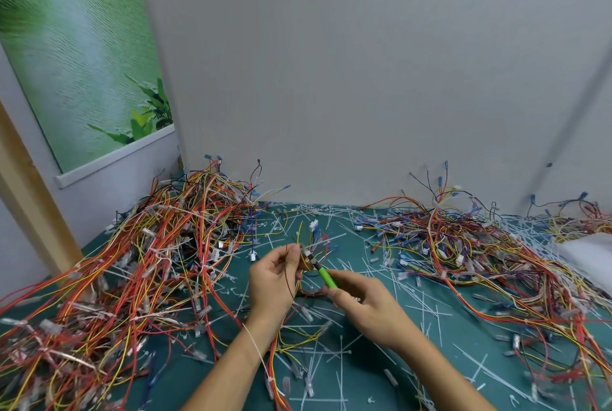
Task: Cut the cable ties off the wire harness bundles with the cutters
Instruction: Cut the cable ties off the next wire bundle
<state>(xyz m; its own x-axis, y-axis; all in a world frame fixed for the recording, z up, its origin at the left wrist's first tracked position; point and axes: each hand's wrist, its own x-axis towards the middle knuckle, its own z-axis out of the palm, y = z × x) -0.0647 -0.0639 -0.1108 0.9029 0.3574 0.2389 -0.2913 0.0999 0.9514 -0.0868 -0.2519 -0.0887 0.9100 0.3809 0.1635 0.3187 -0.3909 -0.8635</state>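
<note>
My left hand [276, 275] pinches a small wire harness bundle [306, 258] above the middle of the green mat [371, 341], its coloured wires fanning up and trailing down. My right hand [361, 303] grips the green-handled cutters [326, 278]. The cutters' dark tip lies against the bundle right at my left fingertips, where a white cable tie [307, 253] wraps the wires. Whether the jaws are round the tie is too small to tell.
A big heap of red, orange and yellow harnesses [132, 261] fills the left side. Another heap [480, 245] spreads along the right. Several cut white ties [427, 308] litter the mat. A grey wall stands behind, and a white object [586, 251] sits at the right edge.
</note>
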